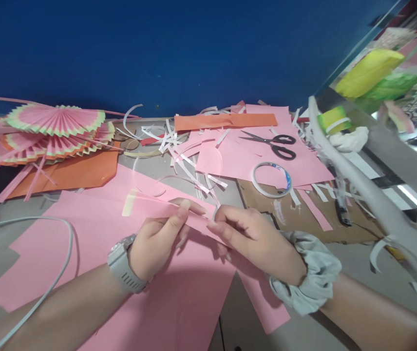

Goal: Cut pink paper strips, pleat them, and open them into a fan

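Between my two hands I hold a narrow folded strip of pink paper (pixel 197 223). My left hand (pixel 161 239), with a grey watch on its wrist, pinches the strip between thumb and fingers. At the strip's right end, my right hand (pixel 247 236) grips it with thumb and forefinger; a pale green scrunchie (pixel 309 273) circles that wrist. Large pink paper sheets (pixel 179 292) lie beneath both hands. A small cream-coloured piece (pixel 128 204) shows near the strip's left part.
Black-handled scissors (pixel 272 142) and a tape roll (pixel 272 179) lie on pink paper beyond my right hand. Pleated paper fans (pixel 57 122) are stacked at left. White paper scraps (pixel 172 139) litter the back. A white cable (pixel 70 243) curves at left; a pale bar (pixel 362 185) slants at right.
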A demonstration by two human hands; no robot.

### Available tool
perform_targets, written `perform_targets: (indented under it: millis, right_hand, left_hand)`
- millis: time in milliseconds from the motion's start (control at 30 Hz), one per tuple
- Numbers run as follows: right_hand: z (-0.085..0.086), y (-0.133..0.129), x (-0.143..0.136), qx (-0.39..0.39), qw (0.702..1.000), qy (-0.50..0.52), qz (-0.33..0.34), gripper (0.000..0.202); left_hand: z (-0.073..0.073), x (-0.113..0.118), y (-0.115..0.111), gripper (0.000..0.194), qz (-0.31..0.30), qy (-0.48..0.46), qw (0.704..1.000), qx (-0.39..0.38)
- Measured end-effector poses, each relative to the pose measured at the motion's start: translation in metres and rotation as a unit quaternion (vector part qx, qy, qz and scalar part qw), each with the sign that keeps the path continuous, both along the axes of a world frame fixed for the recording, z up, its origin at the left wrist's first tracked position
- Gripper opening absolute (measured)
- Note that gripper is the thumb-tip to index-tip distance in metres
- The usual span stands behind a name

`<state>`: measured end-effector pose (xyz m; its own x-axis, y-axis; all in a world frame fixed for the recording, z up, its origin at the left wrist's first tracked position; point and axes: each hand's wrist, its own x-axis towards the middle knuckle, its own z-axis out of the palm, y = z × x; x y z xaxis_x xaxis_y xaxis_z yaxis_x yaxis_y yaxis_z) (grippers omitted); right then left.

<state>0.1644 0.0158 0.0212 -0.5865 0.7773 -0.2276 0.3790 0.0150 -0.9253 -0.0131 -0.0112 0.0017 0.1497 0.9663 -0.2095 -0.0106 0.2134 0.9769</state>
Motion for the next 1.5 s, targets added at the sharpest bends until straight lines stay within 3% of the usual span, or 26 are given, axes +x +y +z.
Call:
perform_targets:
  millis: [167,300,733,1000,1200,1267,1333,1433,1500]
  right_hand:
    - [-0.001,0.003,-0.001,-0.12,0.989,0.091,0.011,0.026]
    - [-0.002,0.007,0.001,-0.147,0.984,0.101,0.016,0.026]
    - [-0.007,0.009,0.002,-0.095,0.995,0.041,0.006,0.029]
    - [-0.001,0.008,0.004,0.026,0.997,-0.069,0.0,0.032]
    - [0.001,0.006,0.004,0.069,0.99,-0.109,0.047,0.029]
    - [-0.001,0.004,0.003,0.113,0.982,-0.135,0.062,0.026]
    - [-0.002,0.001,0.002,0.172,0.968,-0.161,0.084,0.022]
    - [-0.005,-0.002,0.001,0.25,0.946,-0.175,0.111,0.017]
    - [-0.005,-0.002,0.0,0.274,0.94,-0.158,0.131,0.018]
  left_hand:
    - [-0.001,0.0,0.001,0.035,0.043,-0.052,0.998,-0.018]
    - [-0.003,0.001,0.002,0.035,0.032,-0.059,0.998,-0.004]
    - [-0.003,0.001,0.007,0.034,0.066,-0.04,0.997,-0.02]
    - [-0.006,0.002,0.009,0.033,0.079,-0.073,0.994,-0.027]
    - [-0.002,0.0,0.006,0.035,0.076,-0.02,0.997,0.009]
    - [0.0,0.0,0.004,0.028,0.049,0.043,0.996,0.058]
    - [0.001,0.001,0.002,0.02,-0.014,0.103,0.988,0.118]
    - [0.002,0.002,0.001,0.023,-0.12,0.161,0.959,0.201]
    - [0.002,0.001,0.001,0.023,-0.153,0.172,0.945,0.232]
